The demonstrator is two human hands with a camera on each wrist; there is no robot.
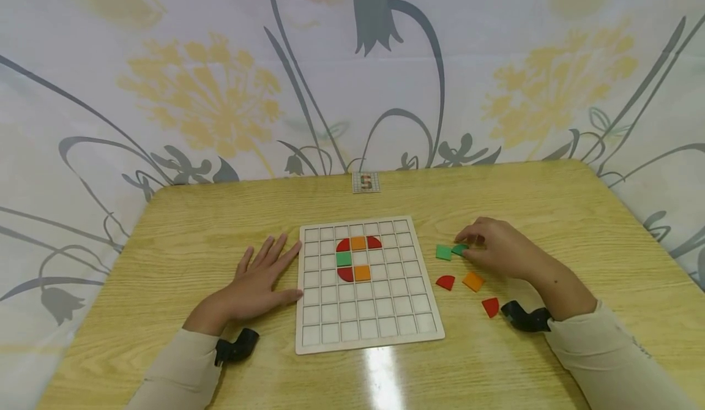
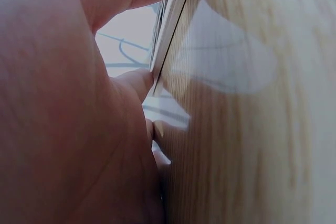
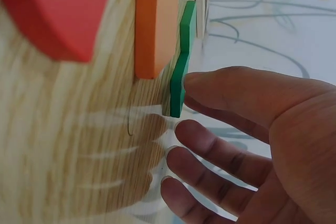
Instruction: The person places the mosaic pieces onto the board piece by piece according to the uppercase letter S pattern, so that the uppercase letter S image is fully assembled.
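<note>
A square white grid board [image 1: 325,333] lies on the table with red, orange and green pieces in its upper cells. My left hand [image 1: 256,287] is spread at the board's left edge, thumb and a fingertip against it; in the left wrist view the hand [image 2: 79,98] touches the board's edge [image 2: 170,30]. Right of the board, my right hand [image 1: 503,248] has its thumb at a dark green piece [image 1: 459,249], which lies beside a light green square [image 1: 443,252]. The right wrist view shows the thumb of the hand [image 3: 304,129] touching the green piece [image 3: 178,85], other fingers loosely bent.
Nearer the front lie a red quarter-round piece [image 1: 446,282], an orange square [image 1: 473,281] and another red piece [image 1: 490,307]. A small patterned card [image 1: 366,182] lies at the table's back edge, before a floral curtain [image 1: 341,79].
</note>
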